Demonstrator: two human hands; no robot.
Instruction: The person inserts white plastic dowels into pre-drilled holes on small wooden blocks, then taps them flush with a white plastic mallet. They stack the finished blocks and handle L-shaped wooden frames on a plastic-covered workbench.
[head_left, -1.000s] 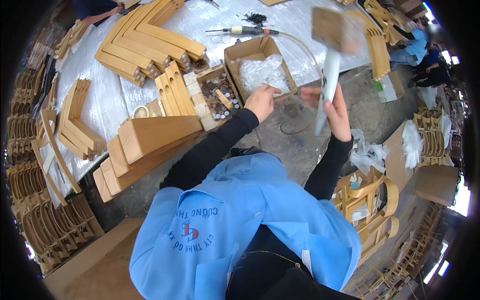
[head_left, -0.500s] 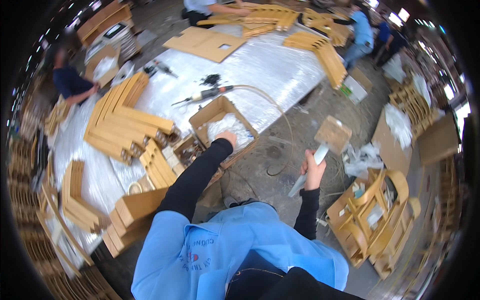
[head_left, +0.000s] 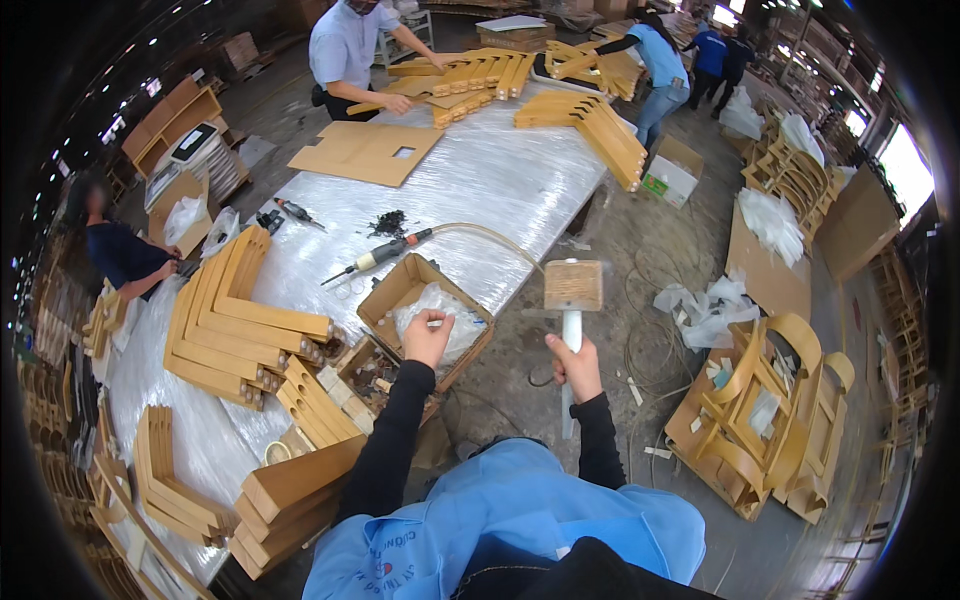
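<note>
My right hand [head_left: 577, 370] is closed round the pale handle of a wooden mallet [head_left: 574, 286], whose worn block head points away from me. The handle's lower end shows below the fist. My left hand [head_left: 427, 338] is over the near side of an open cardboard box [head_left: 473, 371], its thumb and fingers pinched together. Whatever the pinch may hold is too small to make out. A clear plastic bag [head_left: 462, 331] fills much of the box. Next to it stands a smaller box of small parts [head_left: 366, 378]. A corded power driver [head_left: 375, 257] lies just beyond on the film-covered table.
Bent wooden frame pieces [head_left: 230, 330] are stacked on the film-covered table [head_left: 470, 185] at left. Curved wooden frames [head_left: 755, 425] stand on the floor at right, near crumpled plastic [head_left: 705, 310]. A hose [head_left: 505, 243] trails off the table. Co-workers stand around the far side.
My left hand has come up out of the bag in the box, fingers now pinched. The mallet has swung leftward and is now straight ahead of my right hand. My view has shifted.
</note>
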